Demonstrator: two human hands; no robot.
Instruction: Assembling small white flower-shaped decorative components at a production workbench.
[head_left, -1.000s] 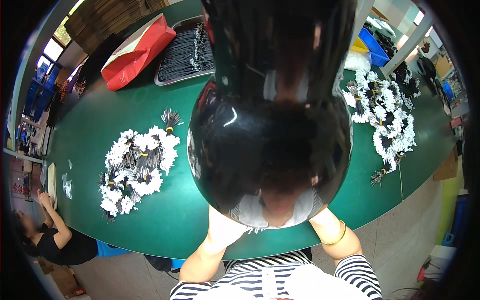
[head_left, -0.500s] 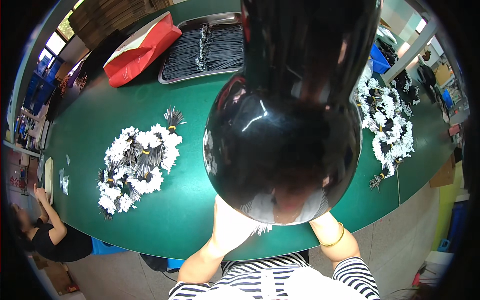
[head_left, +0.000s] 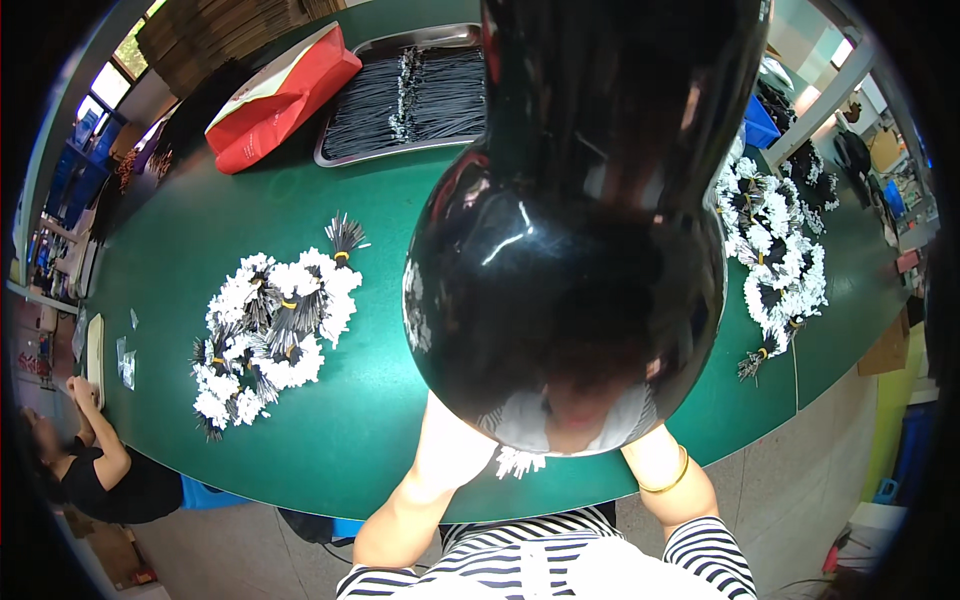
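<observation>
A large glossy black object (head_left: 565, 300), round below with a thick neck above, fills the middle of the view. It hides the fingers of both my hands. From the lower left, my left hand (head_left: 460, 442) reaches in under its edge. My right hand (head_left: 652, 455), with a gold bangle on the wrist, goes under it from the other side. Between them a small cluster of white-tipped pieces (head_left: 520, 462) shows just below the black rim, beside my left hand. Whether either hand holds anything is hidden.
Banded bundles of black wires with white ends (head_left: 270, 330) lie left on the green table (head_left: 400, 440); more bundles (head_left: 775, 250) lie right. At the back are a metal tray (head_left: 400, 160) of black wires and a red bag (head_left: 265, 125). Another person (head_left: 95, 470) sits far left.
More of the white-tipped cluster now shows below the black object, beside my left hand. My left hand has shifted slightly; the view has moved a little.
</observation>
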